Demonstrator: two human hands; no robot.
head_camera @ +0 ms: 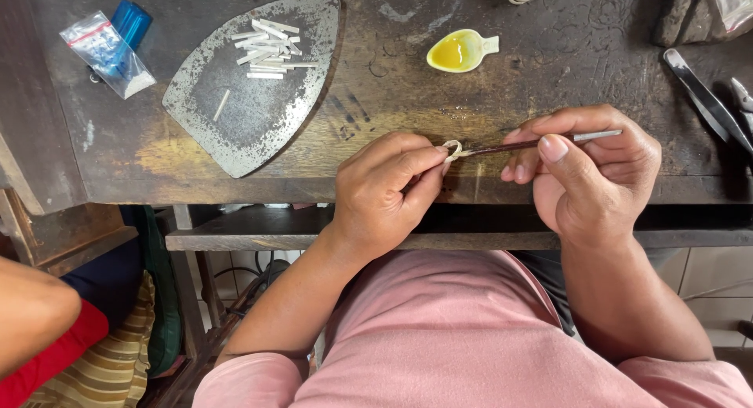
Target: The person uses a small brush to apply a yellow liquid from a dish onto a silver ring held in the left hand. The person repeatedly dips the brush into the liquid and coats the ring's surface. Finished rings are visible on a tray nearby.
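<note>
Left hand (384, 190) pinching small metal ring (452, 147), right hand (590, 171) — thin tool (541, 142) touching ring

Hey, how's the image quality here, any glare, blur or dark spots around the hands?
Head view: even daylight, sharp focus on the left hand pinching a small pale ring and the right hand holding a thin tool; mild glare on the yellow spoon-shaped dish; deep shadow under the workbench.

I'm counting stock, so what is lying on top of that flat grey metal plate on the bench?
On the metal plate lies a loose heap of short pale strips, plus one strip apart lower down. Whatever lies beneath the heap is covered.
</note>
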